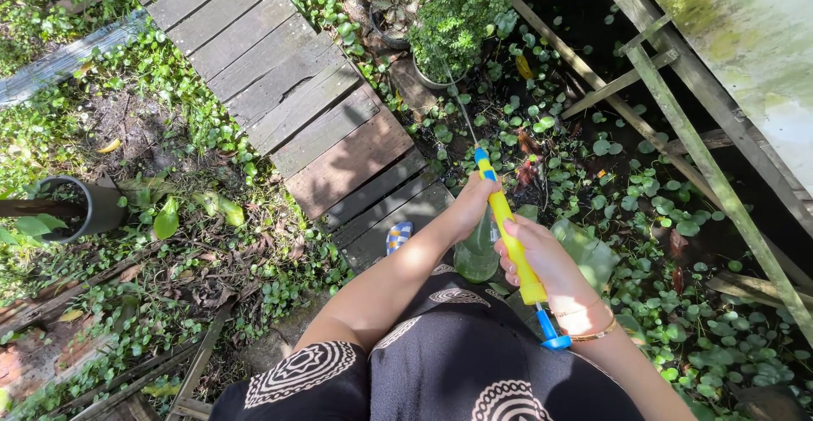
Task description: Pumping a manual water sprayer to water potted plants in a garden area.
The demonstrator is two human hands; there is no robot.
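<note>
Yellow pump sprayer tube (511,245) with blue ends, lower centre of frame, held at a slant pointing up toward the potted bush (456,14) at top centre; thin metal nozzle rod (464,118) runs from its blue front tip toward the pot. Right hand (542,256) wrapped closed around the yellow barrel near its rear, blue plunger handle (552,336) sticking out below the wrist; left hand (472,205) closed around the front of the tube just behind the blue collar. Both grips shut on the sprayer. Looks like light, rigid plastic, likely smooth and a bit slippery if wet; the thin rod would probably bend, so best held on the yellow barrel with the pull taken at the blue handle, not the rod. A greenish clear bottle (477,252) sits right under the tube, between the hands, whether attached cannot tell. Gold bangle (595,333) on right wrist. Black patterned garment (440,362) along bottom edge. Weathered plank walkway (288,91) runs from upper left to centre; round-leaf ground cover (677,302) on the right, grey pot (89,205) at left edge, slanted wooden rails (703,158) upper right
</note>
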